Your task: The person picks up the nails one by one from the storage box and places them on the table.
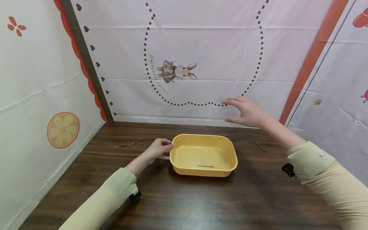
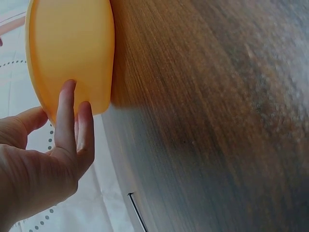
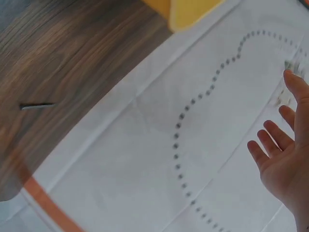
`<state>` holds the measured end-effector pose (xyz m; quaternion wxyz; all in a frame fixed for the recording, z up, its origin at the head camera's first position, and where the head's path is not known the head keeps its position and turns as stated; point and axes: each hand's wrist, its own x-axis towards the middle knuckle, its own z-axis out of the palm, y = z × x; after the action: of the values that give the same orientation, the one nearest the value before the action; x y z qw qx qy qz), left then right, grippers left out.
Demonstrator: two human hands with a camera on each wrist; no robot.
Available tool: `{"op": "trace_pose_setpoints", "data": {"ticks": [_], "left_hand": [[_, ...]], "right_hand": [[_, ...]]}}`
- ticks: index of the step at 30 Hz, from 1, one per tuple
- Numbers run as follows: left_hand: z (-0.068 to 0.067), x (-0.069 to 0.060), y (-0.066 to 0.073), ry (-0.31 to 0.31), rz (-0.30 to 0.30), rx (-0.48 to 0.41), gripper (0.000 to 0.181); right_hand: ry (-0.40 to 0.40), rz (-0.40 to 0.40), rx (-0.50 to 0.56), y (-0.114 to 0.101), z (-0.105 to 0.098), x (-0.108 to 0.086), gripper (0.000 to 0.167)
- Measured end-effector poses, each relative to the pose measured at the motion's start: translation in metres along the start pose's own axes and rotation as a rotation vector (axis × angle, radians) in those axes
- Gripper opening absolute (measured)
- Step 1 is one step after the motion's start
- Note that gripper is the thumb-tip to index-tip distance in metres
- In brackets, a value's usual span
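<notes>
A yellow rectangular plastic tray stands on the dark wooden table, with one nail lying inside near its front wall. My left hand holds the tray's left end. In the left wrist view its thumb is at the rim and its extended fingers lie against the outer wall. My right hand is raised behind and to the right of the tray, thumb and fingers spread apart, holding nothing. On the table to the right lies another nail, also seen in the right wrist view.
Several thin nails lie on the table left of the tray, one partly hidden by my left hand. Patterned white cloth hangs behind the table and on both sides. Dark straps or devices sit beneath both sleeves.
</notes>
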<state>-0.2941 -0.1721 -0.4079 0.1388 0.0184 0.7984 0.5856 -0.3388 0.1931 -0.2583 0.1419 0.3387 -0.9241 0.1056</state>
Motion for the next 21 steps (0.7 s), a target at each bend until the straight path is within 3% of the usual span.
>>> {"op": "trace_pose_setpoints", "data": {"ticks": [9, 21], "left_hand": [[0.000, -0.002, 0.001, 0.014, -0.014, 0.000, 0.039], [0.000, -0.001, 0.002, 0.011, -0.020, 0.002, 0.039]], "right_hand": [[-0.070, -0.102, 0.041, -0.029, 0.006, 0.009, 0.066], [-0.236, -0.201, -0.021, -0.037, 0.013, 0.017, 0.067]]}}
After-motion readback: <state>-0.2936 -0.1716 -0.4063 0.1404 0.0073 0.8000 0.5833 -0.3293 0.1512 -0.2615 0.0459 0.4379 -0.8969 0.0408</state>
